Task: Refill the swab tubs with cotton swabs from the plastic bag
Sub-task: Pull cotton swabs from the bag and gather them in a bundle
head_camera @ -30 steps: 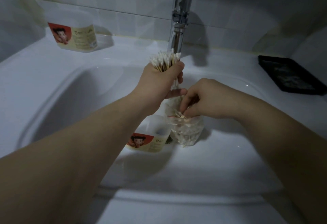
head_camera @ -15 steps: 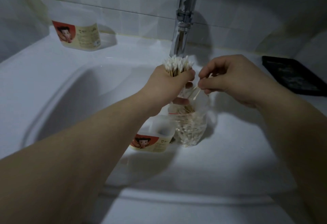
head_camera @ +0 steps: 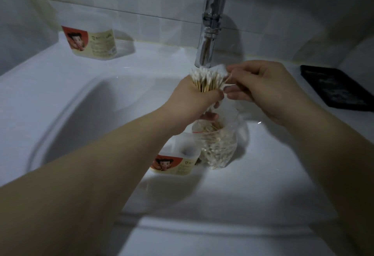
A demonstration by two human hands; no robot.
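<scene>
Sink [head_camera: 101,114] carries everything. Black tray [head_camera: 334,87] on its right rim, contents too dark to read. Back tub [head_camera: 91,41] on the rim's back-left corner, likely parked out of the way; can't tell if it's lidded. Front tub [head_camera: 176,160] in the basin, touching the plastic bag [head_camera: 218,146], probably to keep the transfer short. Its top is blurred, fill level unreadable. Bag upright, mouth open, loose swabs inside.

Left hand [head_camera: 194,102] fists a bundle of swabs [head_camera: 208,79], tips up, just below the tap [head_camera: 210,33], batching, I'd guess. Its lower fingers reach the bag mouth; grip there unclear. Right hand [head_camera: 261,85] pinches one swab [head_camera: 227,79] at the bundle's edge.
</scene>
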